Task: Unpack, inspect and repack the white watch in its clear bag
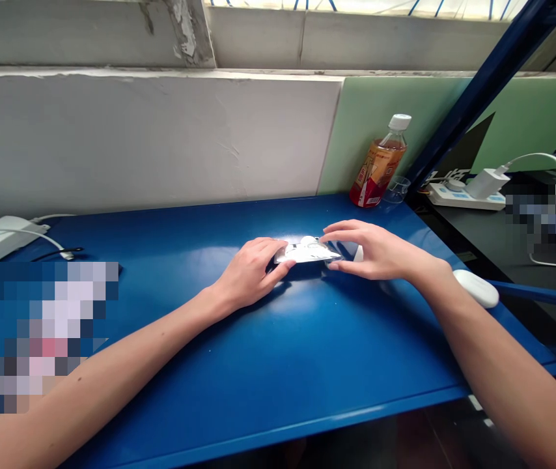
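A small shiny silver-and-white packet [302, 251] is held low over the blue tabletop, between my two hands. My left hand [254, 270] has its thumb and fingers closed on the packet's left end. At the other end, my right hand [375, 251] curves around with thumb and fingertips on the packet's edges. Clear, glossy film shows between the right thumb and fingers. A white rounded thing [359, 253] sits partly hidden by that hand, its kind unclear. Near my right forearm lies a smooth white oval case [476, 288].
The blue table [278, 365] ends at a front edge and meets a wall behind. A drink bottle [379, 163] stands at the back right, beside a clear cup [397, 189]. Power strips [2, 236] with cables lie left and right [468, 195]. A blue metal post [478, 91] slants upward.
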Demonstrator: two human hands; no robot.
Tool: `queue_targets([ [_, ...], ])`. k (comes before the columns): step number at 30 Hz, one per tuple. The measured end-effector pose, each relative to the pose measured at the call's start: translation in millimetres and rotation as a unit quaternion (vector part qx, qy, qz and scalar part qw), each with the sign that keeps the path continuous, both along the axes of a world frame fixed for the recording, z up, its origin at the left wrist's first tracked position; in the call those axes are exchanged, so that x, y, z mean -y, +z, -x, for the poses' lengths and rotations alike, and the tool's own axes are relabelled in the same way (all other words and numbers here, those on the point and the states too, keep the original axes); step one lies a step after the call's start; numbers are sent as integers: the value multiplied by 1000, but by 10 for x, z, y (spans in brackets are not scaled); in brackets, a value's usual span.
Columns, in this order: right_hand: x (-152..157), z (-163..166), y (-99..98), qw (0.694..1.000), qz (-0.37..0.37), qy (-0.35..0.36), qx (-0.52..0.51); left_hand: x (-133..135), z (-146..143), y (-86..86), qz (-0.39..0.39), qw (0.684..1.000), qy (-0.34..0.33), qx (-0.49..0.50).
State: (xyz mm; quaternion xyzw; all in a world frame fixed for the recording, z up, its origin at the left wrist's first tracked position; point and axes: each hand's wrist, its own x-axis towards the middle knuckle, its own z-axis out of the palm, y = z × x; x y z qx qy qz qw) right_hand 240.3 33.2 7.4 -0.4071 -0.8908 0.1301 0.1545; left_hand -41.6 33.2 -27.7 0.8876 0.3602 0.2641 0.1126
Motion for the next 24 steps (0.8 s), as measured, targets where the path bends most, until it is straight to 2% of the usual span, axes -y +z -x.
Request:
queue_targets([
  [4,40,108,12,996,-26,19,-86,3,21,-8,2,998,24,58],
  [7,50,161,-12,989,-24,2,-147,6,35,-26,-6,995,52,88],
  [10,43,177,-31,982,1,-35,-187,14,35,-31,-24,992,61,106],
  [13,33,177,-29,974,59,-63,-210,20,24,-27,-41,990,45,126],
  [18,16,174,-19,966,146,-69,-202,7,6,-31,-56,986,36,150],
  [24,-21,148,-74,980,127,-74,-132,7,-1,-25,-30,996,-27,76],
])
